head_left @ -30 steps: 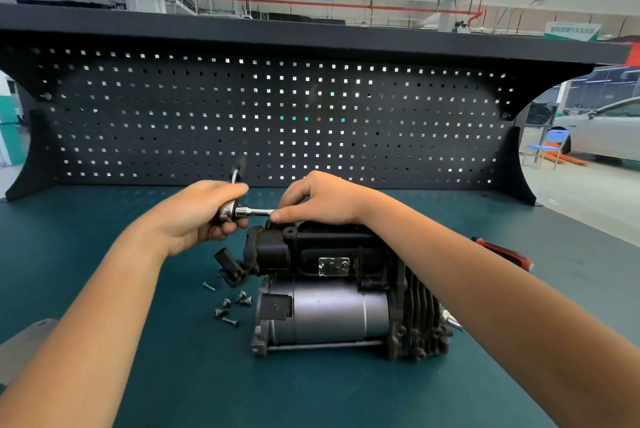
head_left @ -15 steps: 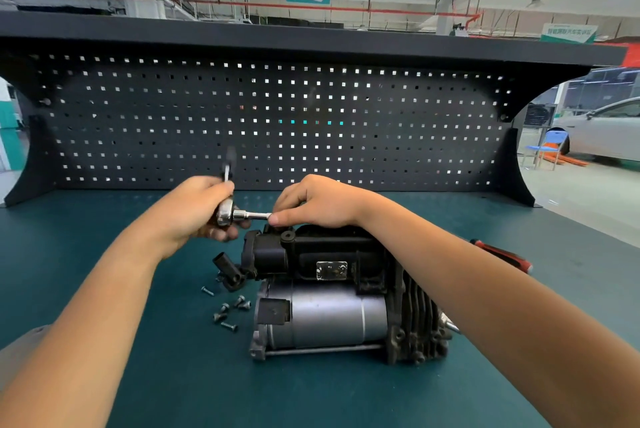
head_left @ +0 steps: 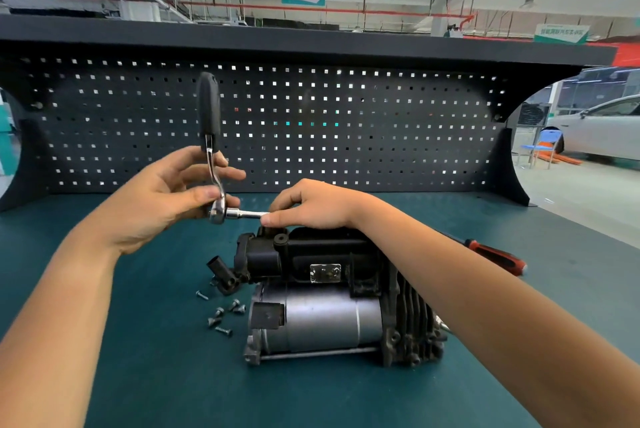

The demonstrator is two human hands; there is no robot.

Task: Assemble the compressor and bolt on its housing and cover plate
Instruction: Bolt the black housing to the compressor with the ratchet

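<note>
The compressor (head_left: pixel 322 320) lies on the green bench mat, a grey motor cylinder in front, a black housing (head_left: pixel 304 254) on top and cooling fins at the right. A ratchet wrench (head_left: pixel 212 150) stands with its black handle upright, its extension bar (head_left: pixel 247 213) running right toward the housing's far side. My left hand (head_left: pixel 162 195) holds the ratchet head between thumb and fingers, the other fingers spread. My right hand (head_left: pixel 311 206) pinches the end of the extension bar just above the housing. Where the bar's tip meets the compressor is hidden by my fingers.
Several loose screws (head_left: pixel 221 316) lie on the mat left of the motor, beside a black connector plug (head_left: pixel 223 275). A red-and-black screwdriver (head_left: pixel 495 256) lies behind my right forearm. A black pegboard (head_left: pixel 346 129) closes the back of the bench.
The ratchet handle has swung up to upright and my left hand's fingers have loosened and spread round the head. My right hand stays on the extension bar.
</note>
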